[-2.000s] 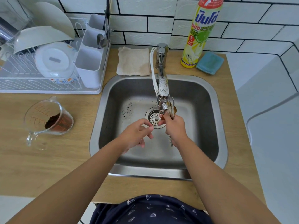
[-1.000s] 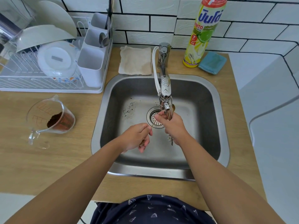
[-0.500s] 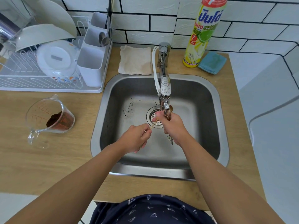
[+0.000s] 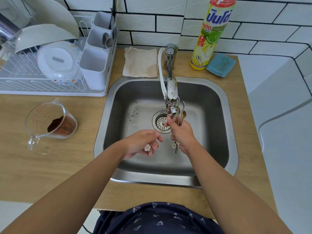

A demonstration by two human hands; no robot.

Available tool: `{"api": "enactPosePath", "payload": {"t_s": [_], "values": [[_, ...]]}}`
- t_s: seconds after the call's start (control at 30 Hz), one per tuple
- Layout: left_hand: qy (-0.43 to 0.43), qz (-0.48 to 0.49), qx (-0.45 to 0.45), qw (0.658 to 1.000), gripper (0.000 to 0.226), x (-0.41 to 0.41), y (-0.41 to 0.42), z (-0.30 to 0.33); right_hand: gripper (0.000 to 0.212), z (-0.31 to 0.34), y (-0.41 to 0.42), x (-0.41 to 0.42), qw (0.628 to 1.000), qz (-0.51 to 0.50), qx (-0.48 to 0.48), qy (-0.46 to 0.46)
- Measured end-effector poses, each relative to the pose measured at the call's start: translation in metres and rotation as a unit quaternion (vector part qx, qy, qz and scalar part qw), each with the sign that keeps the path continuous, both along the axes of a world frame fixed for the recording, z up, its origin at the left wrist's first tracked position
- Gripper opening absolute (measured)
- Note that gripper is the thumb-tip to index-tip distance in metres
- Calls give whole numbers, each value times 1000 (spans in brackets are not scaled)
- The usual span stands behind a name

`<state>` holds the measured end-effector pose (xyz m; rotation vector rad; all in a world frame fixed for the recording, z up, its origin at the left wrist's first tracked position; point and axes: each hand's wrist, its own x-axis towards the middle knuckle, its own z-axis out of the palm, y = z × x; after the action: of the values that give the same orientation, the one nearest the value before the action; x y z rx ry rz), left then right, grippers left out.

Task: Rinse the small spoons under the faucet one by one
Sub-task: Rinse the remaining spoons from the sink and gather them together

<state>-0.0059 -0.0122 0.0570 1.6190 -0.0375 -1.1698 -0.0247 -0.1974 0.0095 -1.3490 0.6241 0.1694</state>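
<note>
Left hand (image 4: 141,143) now drawn back from the faucet (image 4: 171,92), fingers pinching one flower-ended spoon (image 4: 152,141), bowl seemingly at the spout, right hand (image 4: 181,134) gripping the remaining spoons (image 4: 180,115) over the sink (image 4: 118,102).

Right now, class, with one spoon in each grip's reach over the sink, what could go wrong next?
1. The left hand only pinches one thin spoon; wet, it may slip into the sink.
2. The right hand grips a bundle of spoons close to the faucet; one could knock it or slide out.
3. The drain sits directly below, so a dropped spoon may land there.
</note>
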Motion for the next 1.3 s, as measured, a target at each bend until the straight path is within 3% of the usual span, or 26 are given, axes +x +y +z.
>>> {"api": "enactPosePath", "payload": {"t_s": [0.1,0.23,0.43,0.6,0.77,0.87,0.93,1.0,1.07,1.17,1.3], "values": [[-60,11,47,997,28,-3,-3,-4,26,-1,0,3,999,-44,-30,11],[-103,46,44,993,27,-3,-12,-6,18,5,8,1,999,31,7,-18],[-71,73,-26,994,25,-3,-14,-4,26,15,7,14,997,-39,57,-16],[-3,104,-66,992,21,-1,-14,-5,20,18,10,17,993,-116,35,-11],[-62,173,-31,982,18,12,-32,-14,9,18,6,2,997,-54,55,-9],[-87,196,11,977,33,19,-51,-17,29,21,4,-4,998,-55,43,7],[-94,197,31,975,41,21,-60,-21,29,22,1,-2,996,-80,38,7],[-93,175,4,980,39,20,-66,-24,21,24,0,-1,993,-110,41,5],[-44,152,-79,984,29,18,-68,-25,20,26,-3,-1,988,-138,70,-4],[35,170,-143,974,26,19,-64,-22,29,28,-6,-2,989,-124,78,-18],[-53,192,-16,980,37,23,-67,-21,33,29,-6,0,992,-113,53,-9]]}}
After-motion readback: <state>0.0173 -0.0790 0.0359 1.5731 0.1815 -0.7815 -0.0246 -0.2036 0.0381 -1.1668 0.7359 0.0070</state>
